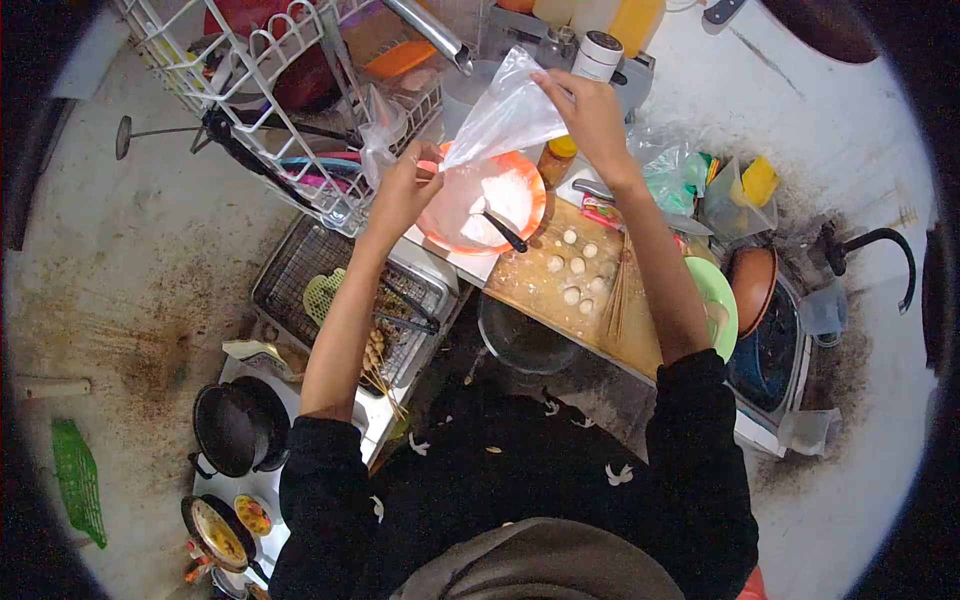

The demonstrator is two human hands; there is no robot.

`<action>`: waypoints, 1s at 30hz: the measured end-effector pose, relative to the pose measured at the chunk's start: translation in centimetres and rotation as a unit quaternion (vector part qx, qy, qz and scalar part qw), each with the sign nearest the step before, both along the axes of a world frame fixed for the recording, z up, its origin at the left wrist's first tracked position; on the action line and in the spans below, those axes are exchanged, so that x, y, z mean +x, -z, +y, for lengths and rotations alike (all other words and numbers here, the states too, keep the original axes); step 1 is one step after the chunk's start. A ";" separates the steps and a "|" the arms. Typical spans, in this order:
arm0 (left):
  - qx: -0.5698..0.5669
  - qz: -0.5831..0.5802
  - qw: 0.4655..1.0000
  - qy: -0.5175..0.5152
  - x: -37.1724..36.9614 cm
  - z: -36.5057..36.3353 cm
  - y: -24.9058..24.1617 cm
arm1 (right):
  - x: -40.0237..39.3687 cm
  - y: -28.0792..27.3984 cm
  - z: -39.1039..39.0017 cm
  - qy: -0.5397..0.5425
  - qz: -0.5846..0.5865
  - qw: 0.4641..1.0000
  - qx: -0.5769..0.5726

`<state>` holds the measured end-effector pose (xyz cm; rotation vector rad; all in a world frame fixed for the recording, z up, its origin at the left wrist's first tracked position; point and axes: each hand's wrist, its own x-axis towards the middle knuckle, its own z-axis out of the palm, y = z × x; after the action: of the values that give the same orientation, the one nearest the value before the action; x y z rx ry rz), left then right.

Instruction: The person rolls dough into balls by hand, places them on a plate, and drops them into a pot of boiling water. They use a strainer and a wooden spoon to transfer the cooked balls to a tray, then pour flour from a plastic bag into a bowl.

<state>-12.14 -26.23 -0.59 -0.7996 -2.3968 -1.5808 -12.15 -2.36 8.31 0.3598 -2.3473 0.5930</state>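
You've got a clear plastic bag [505, 115] stretched between both hands, thin and crinkly, glossy where the light hits it, pulled into a long cone above the orange bowl [482, 203]; your right hand [590, 110] is raised high, fingers pinched on the bag's upper edge, wrist cocked back toward you; your left hand [405, 188] sits lower, closed around the bag's narrow bottom end, just beside the bowl's rim; both forearms are bare and reach forward, black sleeves pushed up past the elbows.

The bowl is round, smooth plastic, dusted with soft white powder, and a dark-handled utensil [503, 232] lies slanted inside it; just beside it on your right is the wooden cutting board [560, 300], flat and pale, floured in patches; small round white dough balls [575, 268] sit scattered on it, and a bundle of thin wooden skewers [617, 295] lies near them; a light green plate [718, 300] peeks out under your right forearm.

On your left, a rectangular wire mesh rack [300, 270] holds a few skewered pieces [374, 352]; a black pot [238, 428] stands lower down; a white wire dish rack [270, 90] leans at the top, full of kitchenware.
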 end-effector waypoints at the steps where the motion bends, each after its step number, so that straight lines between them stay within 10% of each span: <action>1: -0.017 -0.011 1.000 -0.002 0.2 -0.1 -0.3 | 0.1 -0.1 0.0 0.013 0.007 1.000 0.006; 4: -0.060 0.003 0.998 -0.004 0.2 -0.2 -0.3 | 0.4 0.0 -0.7 -0.106 0.175 0.974 0.097; 30: 0.028 -0.030 0.997 -0.063 1.4 0.9 0.4 | 0.6 0.5 -1.1 -0.045 0.043 0.997 0.033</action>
<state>-10.75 -25.32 -1.01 -0.5860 -2.3801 -1.6366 -11.53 -3.44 7.77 0.5146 -2.2821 0.5320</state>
